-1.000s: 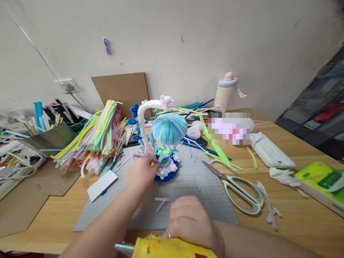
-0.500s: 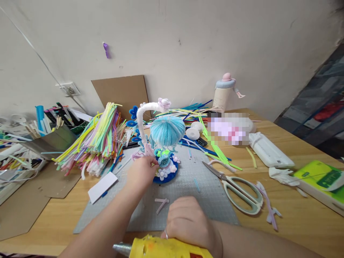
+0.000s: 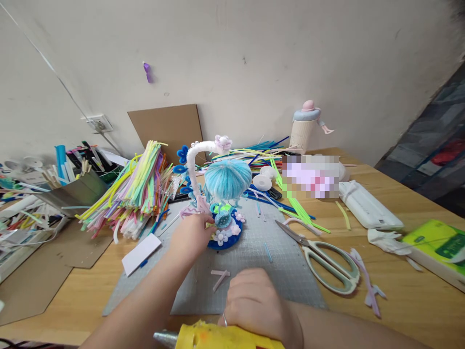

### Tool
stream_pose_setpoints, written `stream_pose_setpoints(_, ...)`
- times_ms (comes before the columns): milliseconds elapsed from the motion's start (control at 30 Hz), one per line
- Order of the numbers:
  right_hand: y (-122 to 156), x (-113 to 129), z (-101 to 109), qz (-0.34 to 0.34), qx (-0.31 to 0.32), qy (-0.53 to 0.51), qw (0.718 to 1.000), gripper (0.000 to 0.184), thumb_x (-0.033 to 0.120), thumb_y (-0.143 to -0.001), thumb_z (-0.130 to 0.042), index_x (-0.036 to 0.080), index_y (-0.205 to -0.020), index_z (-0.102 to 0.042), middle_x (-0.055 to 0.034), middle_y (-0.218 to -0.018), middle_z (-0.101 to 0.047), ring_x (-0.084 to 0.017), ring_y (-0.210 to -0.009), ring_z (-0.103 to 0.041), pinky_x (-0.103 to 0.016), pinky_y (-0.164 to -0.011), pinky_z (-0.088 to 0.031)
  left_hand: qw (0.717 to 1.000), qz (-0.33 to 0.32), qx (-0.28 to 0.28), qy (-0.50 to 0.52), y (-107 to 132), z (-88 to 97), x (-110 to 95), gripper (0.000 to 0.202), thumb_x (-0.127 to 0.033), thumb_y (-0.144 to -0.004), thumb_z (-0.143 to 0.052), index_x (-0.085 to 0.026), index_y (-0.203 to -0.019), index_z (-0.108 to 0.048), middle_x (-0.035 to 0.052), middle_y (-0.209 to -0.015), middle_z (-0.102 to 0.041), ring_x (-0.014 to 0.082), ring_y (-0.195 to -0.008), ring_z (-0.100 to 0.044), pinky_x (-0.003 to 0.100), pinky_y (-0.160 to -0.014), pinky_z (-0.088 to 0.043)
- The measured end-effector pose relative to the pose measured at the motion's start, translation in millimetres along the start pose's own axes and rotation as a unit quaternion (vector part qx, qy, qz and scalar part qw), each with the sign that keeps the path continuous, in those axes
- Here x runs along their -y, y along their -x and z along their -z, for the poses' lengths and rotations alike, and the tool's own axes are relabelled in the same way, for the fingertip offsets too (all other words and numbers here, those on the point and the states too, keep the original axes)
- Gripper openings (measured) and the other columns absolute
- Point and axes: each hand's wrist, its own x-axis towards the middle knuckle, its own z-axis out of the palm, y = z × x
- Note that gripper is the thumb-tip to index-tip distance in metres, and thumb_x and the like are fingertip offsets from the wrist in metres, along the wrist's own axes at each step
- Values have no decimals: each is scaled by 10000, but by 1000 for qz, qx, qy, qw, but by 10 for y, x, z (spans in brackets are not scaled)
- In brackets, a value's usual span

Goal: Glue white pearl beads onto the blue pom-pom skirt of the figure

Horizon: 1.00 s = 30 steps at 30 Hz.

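Note:
A pipe-cleaner craft stands on the grey cutting mat (image 3: 290,276): a fuzzy blue jellyfish-like dome (image 3: 228,178) hangs below a curved white stem (image 3: 192,167). Its round dark-blue base (image 3: 220,244) carries small white and pink flowers (image 3: 220,236) and a teal piece (image 3: 223,219). My left hand (image 3: 194,235) is closed at the base's left side, thumb and fingers pinched together; what they pinch is hidden. Nearer to me, my right hand (image 3: 254,295) is wrapped round a yellow glue gun (image 3: 218,335), its metal nozzle pointing left. The frame's lower edge cuts off the gun.
Scissors (image 3: 329,259) lie at the mat's right edge. A big bundle of coloured pipe cleaners (image 3: 141,189) and a white card (image 3: 141,254) are on the left. Further right are a white device (image 3: 370,206), a green pack (image 3: 436,242) and, behind, a bottle (image 3: 304,128). Short pink scraps (image 3: 220,278) lie on the mat.
The whole view has shifted slightly, so things sit a little further right and lower. Both hands keep nearly the same pose at the craft and on the glue gun.

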Motion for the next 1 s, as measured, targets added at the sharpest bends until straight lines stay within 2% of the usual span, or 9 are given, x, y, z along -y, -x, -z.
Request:
stream_pose_setpoints(167, -16, -2, 30, 13, 18, 3, 1000, 468, 319, -1017, -266, 187, -680, -561, 28, -505, -520, -118, -469, -459, -271, -480, -333, 1000, 5, -3, -2, 45, -32, -10, 287, -339, -824, -495, -228, -1003, -691, 58, -839, -728, 216, -737, -657, 277, -570, -337)
stream_pose_setpoints(467, -21, 4, 39, 18, 19, 2, 1000, 481, 313, -1020, -274, 178, -665, -569, 26, -494, -520, -117, -467, -447, -272, -475, -315, 1000, 9, -14, -6, 10, -66, -32, 187, -311, -811, -501, -250, -868, -668, 38, -824, -725, 205, -709, -651, 269, -545, -321)
stream_pose_setpoints(833, -18, 1, 27, 9, 34, -5, 999, 495, 335, -1026, -247, 189, -671, -561, 25, -504, -539, -120, -471, -470, -282, -473, -321, 1000, 11, -13, -16, -16, -67, -51, 162, -276, -790, -527, -248, -832, -681, 43, -821, -729, 206, -719, -653, 267, -576, -372)
stream_pose_setpoints(1000, 0, -14, -7, 17, 7, 5, 1000, 463, 345, -1012, -289, 200, -648, -536, 43, -476, -508, -114, -439, -454, -281, -444, -309, 1000, 13, -14, -15, -18, -60, -57, 163, -271, -787, -528, -244, -815, -687, 53, -835, -729, 213, -738, -656, 268, -573, -369)
